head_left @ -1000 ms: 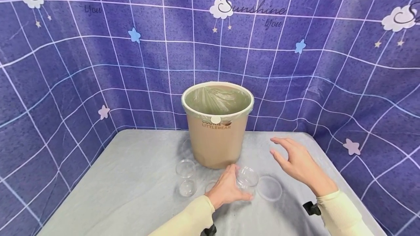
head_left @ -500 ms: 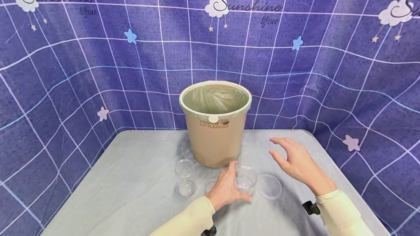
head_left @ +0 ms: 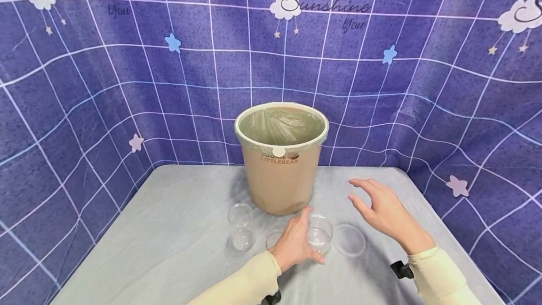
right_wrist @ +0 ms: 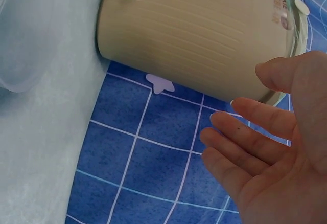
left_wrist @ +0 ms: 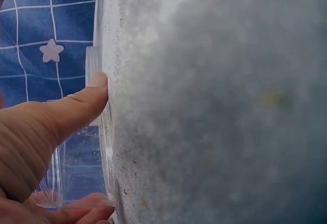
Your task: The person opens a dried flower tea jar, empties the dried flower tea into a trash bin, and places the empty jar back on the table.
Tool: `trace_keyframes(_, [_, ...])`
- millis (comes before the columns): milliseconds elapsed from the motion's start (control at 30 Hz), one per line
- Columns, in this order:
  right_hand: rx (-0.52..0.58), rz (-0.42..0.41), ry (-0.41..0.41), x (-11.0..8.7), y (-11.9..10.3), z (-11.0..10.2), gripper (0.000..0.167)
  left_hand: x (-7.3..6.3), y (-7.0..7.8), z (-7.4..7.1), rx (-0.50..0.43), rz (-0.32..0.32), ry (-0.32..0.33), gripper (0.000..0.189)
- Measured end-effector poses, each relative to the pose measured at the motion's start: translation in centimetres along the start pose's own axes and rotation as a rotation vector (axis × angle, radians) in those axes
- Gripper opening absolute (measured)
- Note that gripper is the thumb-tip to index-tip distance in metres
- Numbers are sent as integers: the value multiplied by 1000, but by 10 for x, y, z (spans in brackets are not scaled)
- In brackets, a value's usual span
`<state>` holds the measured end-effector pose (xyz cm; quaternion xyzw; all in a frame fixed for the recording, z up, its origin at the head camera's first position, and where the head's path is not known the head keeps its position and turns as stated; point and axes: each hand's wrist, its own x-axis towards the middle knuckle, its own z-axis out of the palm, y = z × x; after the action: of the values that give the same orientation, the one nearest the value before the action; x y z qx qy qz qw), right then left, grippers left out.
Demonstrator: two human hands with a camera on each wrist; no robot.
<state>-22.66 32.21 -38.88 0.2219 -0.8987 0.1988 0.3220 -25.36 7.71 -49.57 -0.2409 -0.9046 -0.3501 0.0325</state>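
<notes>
In the head view my left hand holds a clear round plastic container in front of the bin. Its thumb lies along the near side and the fingers reach round the far side. The left wrist view shows the container wall between thumb and fingers. A flat clear round lid lies just right of the container. My right hand hovers over the right part of the table, palm facing left, fingers loosely bent with nothing in them. In the right wrist view its fingers are spread apart.
A beige bin with a green liner bag stands at the middle back of the grey table. Two clear round pieces, a farther one and a nearer one, lie left. Another round piece is partly hidden behind my left hand.
My left hand has turned slightly, its fingertips shifting right along the container, which appears more upright now. The right hand has stayed in place.
</notes>
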Motion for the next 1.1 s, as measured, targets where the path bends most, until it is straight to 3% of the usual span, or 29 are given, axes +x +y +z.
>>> trace_keyframes(267, [1,6,-14,1,0,-2,39,-3,1,-4,29,27,-4,136])
trace_keyframes(433, [4,12,-14,5,1,-6,39,-3,9,-19,70,42,-12,134])
trace_keyframes(667, [-8,-1,-4,10,3,-10,39,-3,32,-55,142,71,-5,125])
trace_keyframes(867, [-13,9,0,9,2,-15,39,-13,50,-88,148,131,26,108])
trace_keyframes(1000, [-23,26,1,8,2,-19,40,-22,57,-117,151,136,54,95])
trace_keyframes(1100, [-27,33,3,7,3,-21,40,-28,54,-142,164,167,112,86])
